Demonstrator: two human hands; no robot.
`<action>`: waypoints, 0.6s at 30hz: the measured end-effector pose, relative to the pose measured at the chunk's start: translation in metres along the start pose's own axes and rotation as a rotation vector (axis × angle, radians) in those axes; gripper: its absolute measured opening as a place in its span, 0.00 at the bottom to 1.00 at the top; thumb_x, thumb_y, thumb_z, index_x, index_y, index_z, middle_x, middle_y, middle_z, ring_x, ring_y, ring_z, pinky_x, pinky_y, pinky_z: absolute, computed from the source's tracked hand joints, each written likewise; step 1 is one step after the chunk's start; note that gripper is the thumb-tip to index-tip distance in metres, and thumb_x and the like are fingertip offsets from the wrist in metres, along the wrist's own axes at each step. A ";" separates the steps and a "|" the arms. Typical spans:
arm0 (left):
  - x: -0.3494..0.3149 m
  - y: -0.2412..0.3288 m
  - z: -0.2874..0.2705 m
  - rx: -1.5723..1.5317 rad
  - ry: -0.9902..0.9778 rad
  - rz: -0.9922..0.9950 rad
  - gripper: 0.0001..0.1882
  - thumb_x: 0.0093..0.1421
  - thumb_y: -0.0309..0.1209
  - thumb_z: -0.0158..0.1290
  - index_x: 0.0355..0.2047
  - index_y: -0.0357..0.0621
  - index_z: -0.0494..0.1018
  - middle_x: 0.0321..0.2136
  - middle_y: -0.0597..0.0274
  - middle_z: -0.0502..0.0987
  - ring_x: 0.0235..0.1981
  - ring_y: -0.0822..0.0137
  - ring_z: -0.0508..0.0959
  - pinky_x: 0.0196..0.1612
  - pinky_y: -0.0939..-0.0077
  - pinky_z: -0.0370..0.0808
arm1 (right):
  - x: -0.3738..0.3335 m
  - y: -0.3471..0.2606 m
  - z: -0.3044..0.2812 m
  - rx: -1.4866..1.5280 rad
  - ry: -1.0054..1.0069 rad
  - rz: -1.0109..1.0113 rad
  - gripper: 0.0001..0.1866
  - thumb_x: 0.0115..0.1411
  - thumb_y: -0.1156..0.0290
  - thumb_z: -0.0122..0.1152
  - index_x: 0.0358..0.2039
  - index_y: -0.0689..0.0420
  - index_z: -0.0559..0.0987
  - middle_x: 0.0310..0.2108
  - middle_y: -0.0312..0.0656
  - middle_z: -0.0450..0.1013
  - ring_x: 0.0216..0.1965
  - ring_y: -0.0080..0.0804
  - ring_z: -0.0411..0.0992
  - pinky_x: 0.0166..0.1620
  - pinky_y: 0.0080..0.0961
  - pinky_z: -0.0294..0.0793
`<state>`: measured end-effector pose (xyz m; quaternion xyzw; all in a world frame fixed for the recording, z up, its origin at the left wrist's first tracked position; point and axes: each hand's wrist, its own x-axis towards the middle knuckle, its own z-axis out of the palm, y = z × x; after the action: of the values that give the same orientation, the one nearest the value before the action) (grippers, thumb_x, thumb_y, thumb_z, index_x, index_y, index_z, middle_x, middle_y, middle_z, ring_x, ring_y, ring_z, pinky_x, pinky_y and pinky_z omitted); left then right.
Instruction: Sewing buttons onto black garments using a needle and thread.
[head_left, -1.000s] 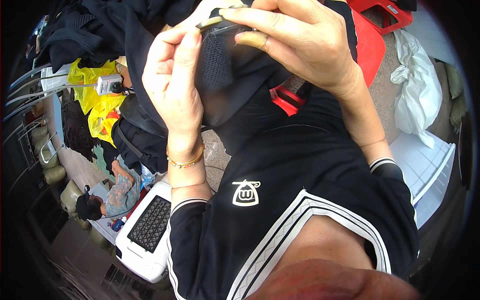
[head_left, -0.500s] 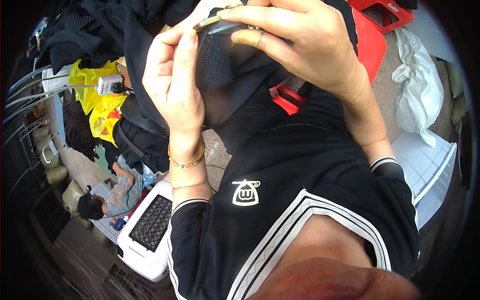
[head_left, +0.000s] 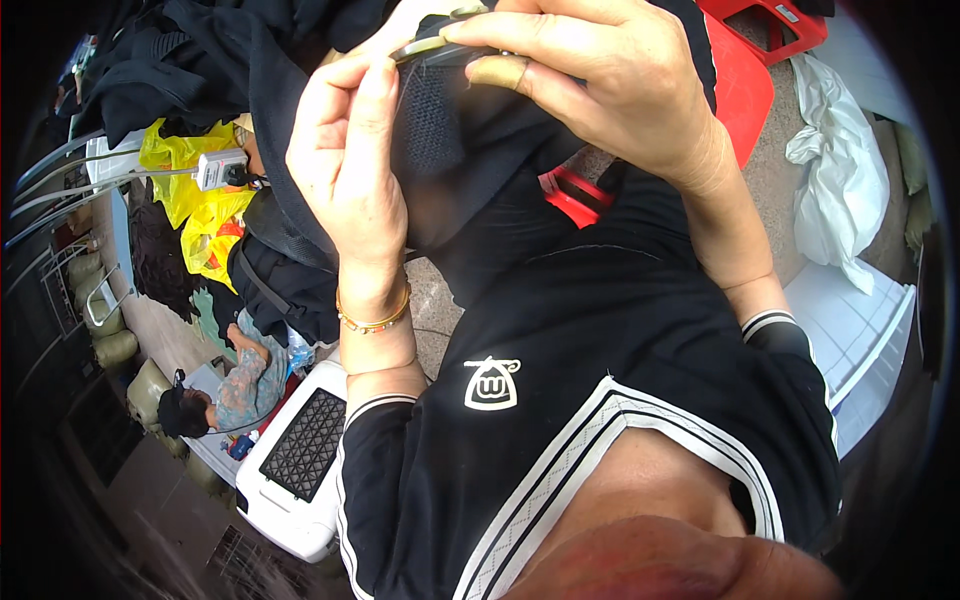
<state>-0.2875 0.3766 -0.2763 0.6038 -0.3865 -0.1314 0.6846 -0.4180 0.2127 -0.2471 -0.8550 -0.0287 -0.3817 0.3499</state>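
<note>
A piece of dark knit fabric (head_left: 428,130) hangs between my hands at the top of the view. Along its upper edge runs a narrow curved strip (head_left: 420,46) with a pale, yellowish-green rim. My left hand (head_left: 350,165) pinches the edge at the strip's left end between thumb and forefinger; a gold bracelet circles that wrist. My right hand (head_left: 625,90) is bent around the same edge from the right, its forefinger tip on the strip. Its thumb, wrapped in tan tape, lies lower against the fabric. What sits between the right fingers is partly hidden.
Dark garments (head_left: 150,70) pile up at the left, beside yellow plastic bags (head_left: 205,225) and a power strip (head_left: 222,170) with cables. A red stool (head_left: 745,100) and a white sack (head_left: 840,180) stand right. Another person (head_left: 245,385) sits beyond a white case (head_left: 300,460).
Both hands stay almost in place on the fabric edge. My right forefinger has shifted very slightly along the strip. The view has moved a little.
</note>
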 end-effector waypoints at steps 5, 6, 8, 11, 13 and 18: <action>0.002 0.004 0.003 -0.064 0.014 -0.040 0.09 0.68 0.25 0.52 0.44 0.32 0.77 0.38 0.63 0.81 0.39 0.78 0.78 0.46 0.87 0.71 | -0.004 0.038 0.021 -0.150 0.287 -0.522 0.14 0.52 0.76 0.70 0.41 0.61 0.83 0.32 0.42 0.76 0.29 0.34 0.75 0.32 0.27 0.75; 0.002 0.003 0.000 -0.080 0.017 -0.064 0.09 0.68 0.25 0.53 0.44 0.33 0.77 0.38 0.63 0.81 0.39 0.78 0.78 0.46 0.87 0.71 | -0.006 0.022 0.012 -0.043 0.170 -0.268 0.14 0.52 0.77 0.70 0.40 0.61 0.83 0.31 0.43 0.75 0.28 0.34 0.75 0.31 0.26 0.75; 0.003 0.002 -0.002 -0.098 0.017 -0.082 0.09 0.68 0.26 0.53 0.44 0.33 0.77 0.38 0.63 0.81 0.39 0.78 0.78 0.46 0.88 0.71 | -0.007 0.016 0.009 0.136 0.087 0.004 0.14 0.52 0.79 0.71 0.40 0.63 0.83 0.30 0.43 0.75 0.27 0.30 0.74 0.30 0.24 0.73; 0.006 0.000 -0.004 -0.086 -0.009 -0.070 0.10 0.68 0.25 0.50 0.45 0.33 0.77 0.41 0.56 0.82 0.41 0.72 0.81 0.50 0.83 0.74 | -0.013 0.018 0.020 0.531 0.116 0.264 0.15 0.56 0.78 0.71 0.44 0.64 0.80 0.36 0.37 0.76 0.32 0.19 0.72 0.35 0.21 0.73; 0.007 0.002 -0.004 -0.139 -0.008 -0.114 0.10 0.68 0.25 0.50 0.45 0.33 0.77 0.42 0.56 0.82 0.41 0.72 0.81 0.50 0.83 0.75 | -0.009 0.007 0.032 0.743 0.193 0.348 0.15 0.55 0.80 0.71 0.44 0.64 0.80 0.37 0.38 0.76 0.33 0.19 0.71 0.35 0.19 0.72; 0.006 0.002 -0.002 -0.129 0.026 -0.100 0.10 0.68 0.26 0.51 0.45 0.33 0.77 0.41 0.57 0.82 0.41 0.72 0.80 0.50 0.83 0.74 | -0.011 0.008 0.034 0.194 0.217 0.052 0.19 0.46 0.77 0.78 0.38 0.64 0.80 0.36 0.43 0.78 0.30 0.26 0.74 0.32 0.22 0.73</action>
<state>-0.2826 0.3746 -0.2721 0.5788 -0.3376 -0.1823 0.7196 -0.4017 0.2301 -0.2750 -0.7714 -0.0053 -0.4579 0.4420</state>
